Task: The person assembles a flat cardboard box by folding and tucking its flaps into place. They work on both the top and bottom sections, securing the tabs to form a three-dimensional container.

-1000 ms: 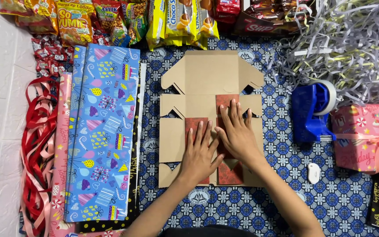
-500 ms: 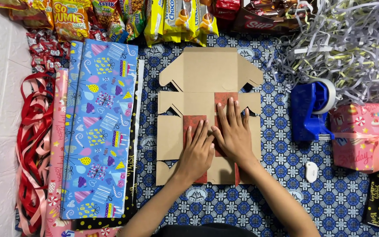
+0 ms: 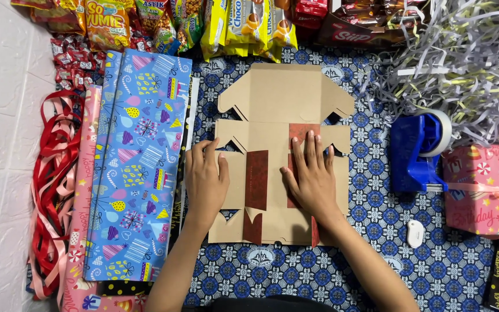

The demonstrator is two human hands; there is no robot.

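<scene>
Cardboard box blank (image 3: 278,104): head view; a flat, unfolded brown die-cut sheet with flaps along both sides, lying on the patterned blue cloth (image 3: 365,254) directly under my palms.
Left hand (image 3: 206,179): mine; flat on the blank's left edge, fingers (image 3: 203,153) extended and slightly spread, clamped on nothing, only pressing down.
Right hand (image 3: 316,176): mine; flat on the blank right of centre, fingers (image 3: 310,147) straight and close together, tips resting on a red panel (image 3: 304,132); again holding nothing.
Red strip (image 3: 256,179): dark red paper between my two hands, lying on the cardboard; more red shows just below my right wrist.
Beyond my left fingers: blue party-pattern wrapping paper (image 3: 137,167), then a pink roll (image 3: 85,190) and red ribbon (image 3: 53,173) further out.
Beyond my right fingers: blue tape dispenser (image 3: 417,153), near but apart from the blank; a pink gift box (image 3: 483,188) past it; a small white object (image 3: 415,233) by my right forearm.
Ahead of my fingertips: snack packets (image 3: 244,26) and shredded paper (image 3: 463,63), well apart.
Risk (judgement): uneven pressure from my hands could slide the blank on the cloth, skewing or wrinkling the red panels; a fingertip could catch and lift a loose red edge; the side flaps could bend under my left palm.
</scene>
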